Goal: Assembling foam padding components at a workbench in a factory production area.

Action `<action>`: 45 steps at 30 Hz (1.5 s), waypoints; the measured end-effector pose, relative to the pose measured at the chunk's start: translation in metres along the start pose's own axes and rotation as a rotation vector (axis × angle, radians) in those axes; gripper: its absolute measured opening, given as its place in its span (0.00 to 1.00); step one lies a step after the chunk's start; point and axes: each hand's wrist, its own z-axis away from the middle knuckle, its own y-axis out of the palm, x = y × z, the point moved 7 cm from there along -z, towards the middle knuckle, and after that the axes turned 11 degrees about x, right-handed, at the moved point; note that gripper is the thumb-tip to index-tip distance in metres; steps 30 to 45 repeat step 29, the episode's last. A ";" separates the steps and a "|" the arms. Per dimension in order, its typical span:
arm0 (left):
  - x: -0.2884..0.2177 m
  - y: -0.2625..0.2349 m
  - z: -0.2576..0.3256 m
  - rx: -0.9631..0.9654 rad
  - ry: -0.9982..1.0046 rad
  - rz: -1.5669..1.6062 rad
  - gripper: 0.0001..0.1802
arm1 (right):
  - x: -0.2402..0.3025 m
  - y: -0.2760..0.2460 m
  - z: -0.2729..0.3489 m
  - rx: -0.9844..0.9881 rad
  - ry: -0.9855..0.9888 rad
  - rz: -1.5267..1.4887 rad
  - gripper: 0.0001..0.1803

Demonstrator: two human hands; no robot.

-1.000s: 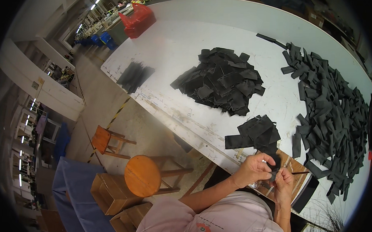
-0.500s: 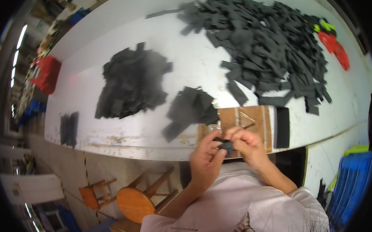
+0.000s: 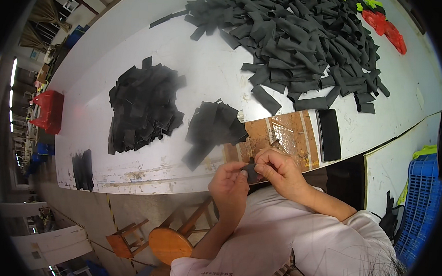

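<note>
Black strip (image 3: 251,172) between both hands

The black strips (image 3: 304,43) heaped at twelve o'clock look like matt cloth, as does the small piece (image 3: 251,172) between the fingers (image 3: 239,169). The white surface (image 3: 209,68) is smooth but scuffed. The brown board (image 3: 285,133) looks glossy, taped.

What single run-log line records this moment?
left hand: pinching small black piece | right hand: pinching same piece | brown board: beneath hands | white table: black strip piles
</note>
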 end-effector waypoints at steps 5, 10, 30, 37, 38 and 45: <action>0.017 0.011 -0.005 0.145 -0.262 0.577 0.08 | -0.036 0.006 0.011 0.126 0.338 -0.565 0.06; -0.001 0.046 -0.002 0.665 -0.209 0.763 0.19 | 0.014 0.000 0.017 0.252 0.262 -0.662 0.06; -0.024 0.063 -0.040 0.476 -0.084 0.533 0.24 | -0.008 -0.047 -0.037 0.265 0.153 -0.591 0.11; -0.024 0.063 -0.040 0.476 -0.084 0.533 0.24 | -0.008 -0.047 -0.037 0.265 0.153 -0.591 0.11; -0.024 0.063 -0.040 0.476 -0.084 0.533 0.24 | -0.008 -0.047 -0.037 0.265 0.153 -0.591 0.11; -0.024 0.063 -0.040 0.476 -0.084 0.533 0.24 | -0.008 -0.047 -0.037 0.265 0.153 -0.591 0.11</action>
